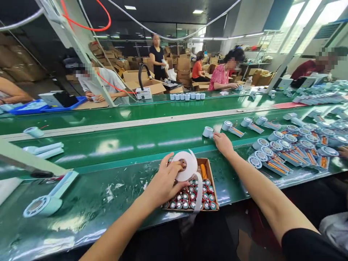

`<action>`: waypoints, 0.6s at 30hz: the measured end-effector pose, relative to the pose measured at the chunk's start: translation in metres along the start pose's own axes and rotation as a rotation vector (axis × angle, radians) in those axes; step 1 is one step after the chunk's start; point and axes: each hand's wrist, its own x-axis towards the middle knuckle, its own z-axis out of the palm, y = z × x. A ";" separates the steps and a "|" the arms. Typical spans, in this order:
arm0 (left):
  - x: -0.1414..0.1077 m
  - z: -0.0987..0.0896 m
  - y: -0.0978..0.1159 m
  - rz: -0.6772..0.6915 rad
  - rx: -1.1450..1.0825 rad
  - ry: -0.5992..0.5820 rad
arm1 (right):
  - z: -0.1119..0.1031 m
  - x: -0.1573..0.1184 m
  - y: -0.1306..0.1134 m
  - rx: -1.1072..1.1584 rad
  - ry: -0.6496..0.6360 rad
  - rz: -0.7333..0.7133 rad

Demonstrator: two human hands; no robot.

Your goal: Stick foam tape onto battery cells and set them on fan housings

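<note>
My left hand (pixel 165 179) is closed on a white tape roll (pixel 190 165), fingers in its core, with a loose strip (pixel 199 192) hanging down. Below the roll sits a cardboard box (pixel 213 174) holding many small round cells with red wires and an orange cylinder (pixel 203 171). Farther right, my right hand (pixel 223 143) is stretched out over the green belt, its fingers closed on a light blue housing (pixel 208 132). Beside it on the belt lie more light blue housings (pixel 227 125) with orange parts in their handles.
Many housings (pixel 299 145) are piled at the right. One housing (pixel 43 206) lies at the front left, near a metal post (pixel 35 156). White cups (pixel 187 96) stand in a row across the belt. Several people sit or stand beyond, and another person's hand (pixel 343 151) reaches in at the right edge.
</note>
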 end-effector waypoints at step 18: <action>-0.067 -0.020 -0.014 -0.340 -0.079 0.269 | -0.069 -0.155 -0.141 0.506 -0.586 -0.464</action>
